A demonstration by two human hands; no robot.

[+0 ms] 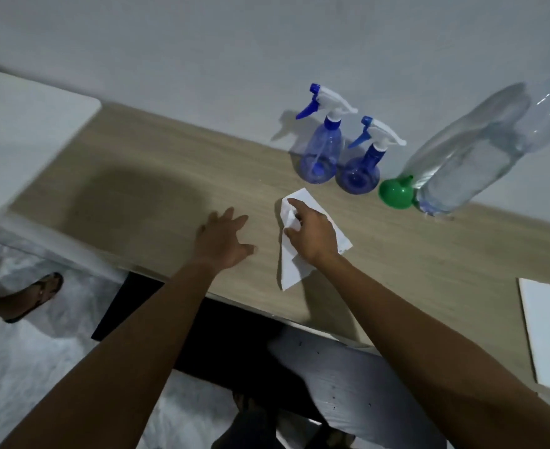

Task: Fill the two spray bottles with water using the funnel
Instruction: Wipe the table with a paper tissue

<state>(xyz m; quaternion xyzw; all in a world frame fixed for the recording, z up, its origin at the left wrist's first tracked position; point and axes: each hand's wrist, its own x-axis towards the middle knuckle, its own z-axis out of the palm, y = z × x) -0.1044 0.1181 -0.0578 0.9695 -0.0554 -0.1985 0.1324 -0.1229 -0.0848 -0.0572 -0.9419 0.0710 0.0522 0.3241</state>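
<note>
Two blue spray bottles with white and blue trigger heads stand side by side at the back of the wooden table: a taller one (323,150) and a shorter one (361,170) to its right. A green funnel (395,193) lies on its side beside them, against a large clear water bottle (468,160). My right hand (312,234) grips a white paper tissue (294,264) that lies on the table in front of the bottles. My left hand (223,238) rests flat on the table with its fingers spread, holding nothing.
The table (137,189) stands against a white wall. A white flat object (549,332) lies at the table's right edge. A dark chair seat (348,377) sits below the front edge. Another person's sandalled foot (37,296) stands on the floor at left.
</note>
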